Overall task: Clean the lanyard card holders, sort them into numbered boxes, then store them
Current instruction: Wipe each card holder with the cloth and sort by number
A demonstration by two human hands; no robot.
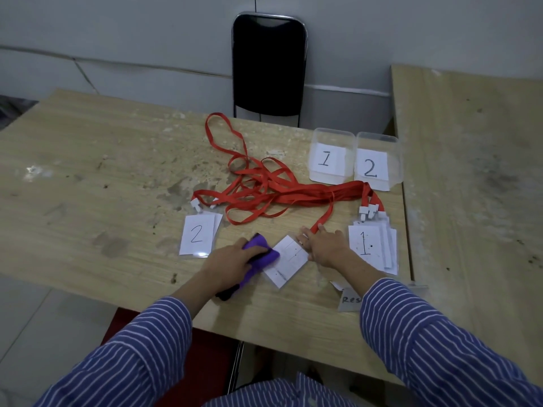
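Our left hand (232, 261) grips purple cloth (261, 254) on clear card holder (289, 259), white insert, lying tilted at table (102, 171) near edge. Our right hand (324, 248), fingers straight and spread, presses its corner beside red lanyard (293, 192).

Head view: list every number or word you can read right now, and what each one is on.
"1": paper label on the left box.
"2": paper label on the right box.
"2": top card of the left stack.
"1": top card of the right stack.
"Res": slip at the table edge; the rest is hidden by the right sleeve.
The card being wiped: marks unreadable.
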